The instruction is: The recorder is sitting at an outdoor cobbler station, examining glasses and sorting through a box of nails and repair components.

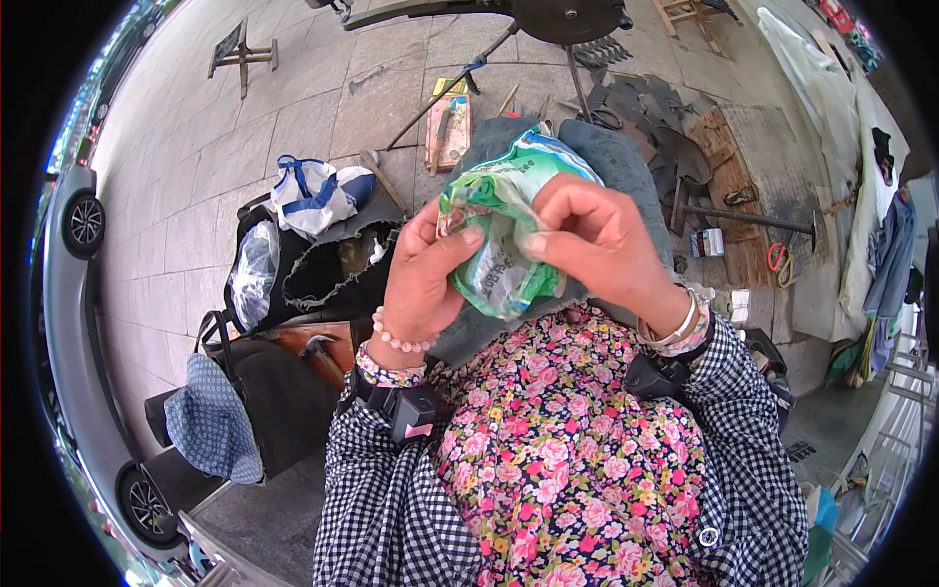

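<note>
Over my lap I hold a green and white plastic bag [533,161] with its mouth turned toward me. My left hand [421,274] grips the left side of the bag's rim, thumb pressed on the inner edge. Across from it, my right hand [611,245] pinches the right side of the rim between thumb and bent fingers. The bag's lining shows pale and crumpled; its bottom is hidden. Beneath my hands a dark grey cloth [626,161] covers my knees.
At left stand a torn black bag [323,279], a blue-white bag [318,196], a hammer [321,344] and a patterned hat [210,416]. To the right are wooden boards [758,161], red-handled scissors [780,259] and a small box [706,243]. A machine stand [489,49] rises ahead.
</note>
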